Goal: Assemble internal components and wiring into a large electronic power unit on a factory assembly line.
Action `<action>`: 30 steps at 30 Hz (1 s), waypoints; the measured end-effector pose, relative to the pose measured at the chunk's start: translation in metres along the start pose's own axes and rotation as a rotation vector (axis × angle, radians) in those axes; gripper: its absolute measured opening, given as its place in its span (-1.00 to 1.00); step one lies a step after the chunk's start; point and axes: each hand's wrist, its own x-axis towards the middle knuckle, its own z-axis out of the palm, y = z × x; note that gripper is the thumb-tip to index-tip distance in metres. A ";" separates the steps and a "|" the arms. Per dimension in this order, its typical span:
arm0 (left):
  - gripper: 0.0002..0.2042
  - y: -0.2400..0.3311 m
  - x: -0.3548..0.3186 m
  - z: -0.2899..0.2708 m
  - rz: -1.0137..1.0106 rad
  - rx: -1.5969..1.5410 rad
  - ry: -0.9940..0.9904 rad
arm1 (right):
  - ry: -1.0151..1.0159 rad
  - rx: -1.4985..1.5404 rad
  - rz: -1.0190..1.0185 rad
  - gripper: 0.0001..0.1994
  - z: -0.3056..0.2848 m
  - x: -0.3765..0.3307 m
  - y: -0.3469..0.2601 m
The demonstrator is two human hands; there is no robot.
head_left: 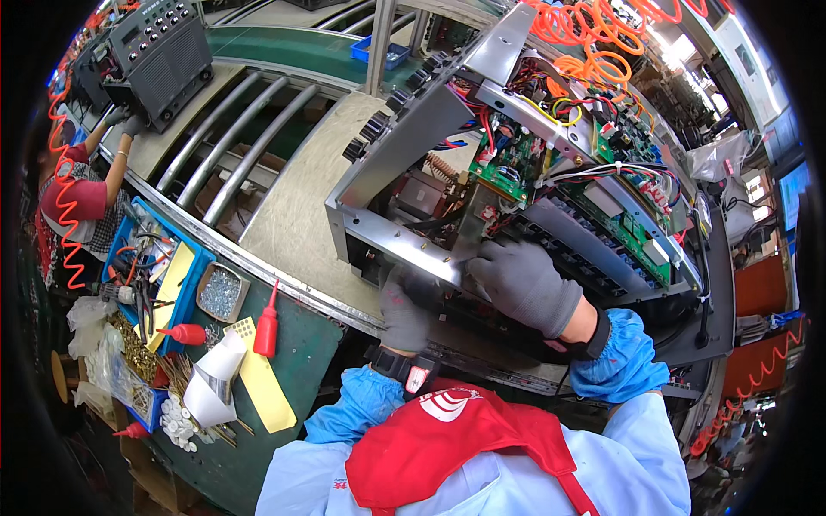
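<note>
Step in hand: work seems to be done at the near lower edge of the open machine (409, 142), which is stood centre right with circuit boards (506, 178) exposed.
Left hand (406, 311): grey-gloved, held just under the metal bar (396, 244); its fingertips are hidden, so whether it is closed on anything cannot be told.
Right hand (525, 285): grey-gloved, curled at the bar's right end; whether anything is gripped cannot be told.
Next move: steady support of the bar and care around the boards seem called for.
Green bench (303, 354): at near left, a blue tray (205, 258) of tools, small screws (221, 292), a yellow sheet (268, 391) and a red bottle (267, 333) are laid out.
Room: at far left, another machine (163, 73) is touched by a co-worker (82, 198); farther right, steel rollers (231, 138) are passed, then orange hoses (598, 30) are hung.
</note>
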 end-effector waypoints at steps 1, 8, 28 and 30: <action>-0.68 0.001 -0.002 0.001 -0.014 -0.024 0.006 | -0.008 -0.009 -0.004 -0.82 0.000 0.000 0.000; -0.69 -0.004 0.001 -0.005 0.196 0.338 -0.099 | 0.066 -0.009 -0.058 -0.83 0.001 0.001 0.004; -0.64 -0.001 -0.005 -0.005 0.623 1.010 -0.162 | 0.096 0.174 0.051 -0.85 0.014 0.000 0.010; -0.63 -0.001 -0.005 -0.009 0.667 1.016 -0.157 | 0.055 0.158 0.060 -0.85 0.013 0.002 0.009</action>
